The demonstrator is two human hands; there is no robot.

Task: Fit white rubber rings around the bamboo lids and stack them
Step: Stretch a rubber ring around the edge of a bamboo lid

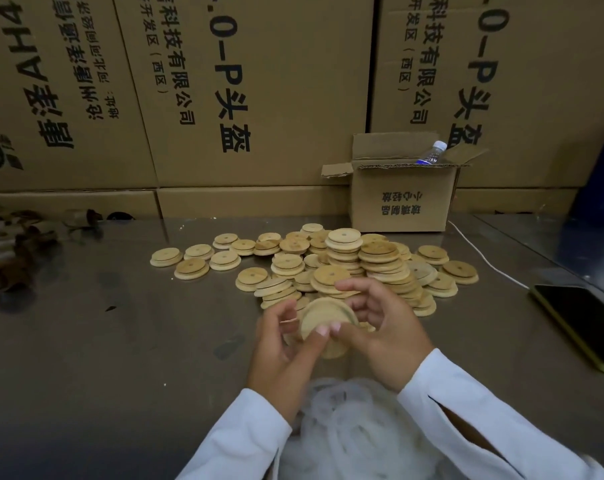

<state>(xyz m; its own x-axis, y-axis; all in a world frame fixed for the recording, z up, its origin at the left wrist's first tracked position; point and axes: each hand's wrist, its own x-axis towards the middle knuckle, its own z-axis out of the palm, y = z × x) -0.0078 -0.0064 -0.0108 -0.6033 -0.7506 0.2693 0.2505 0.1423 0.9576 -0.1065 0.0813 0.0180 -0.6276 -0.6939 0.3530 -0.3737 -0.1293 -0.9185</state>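
A round bamboo lid (324, 315) is held tilted above the metal table (120, 341), gripped between both hands. My left hand (283, 348) holds its left edge, thumb on the lid's near face. My right hand (383, 334) grips its right edge with fingers curled over the top. Whether a ring sits on this lid I cannot tell. Behind the hands lies a pile of bamboo lids (345, 265), several loosely stacked, each with a small centre hole. A heap of white rubber rings (349, 434) lies in clear plastic near me, between my sleeves.
A small open cardboard box (402, 199) with a water bottle (432, 152) stands behind the pile. A phone (581, 323) with a white cable (484, 258) lies at the right. Dark brown items (13, 251) sit at the left. Large cartons (224, 91) wall the back.
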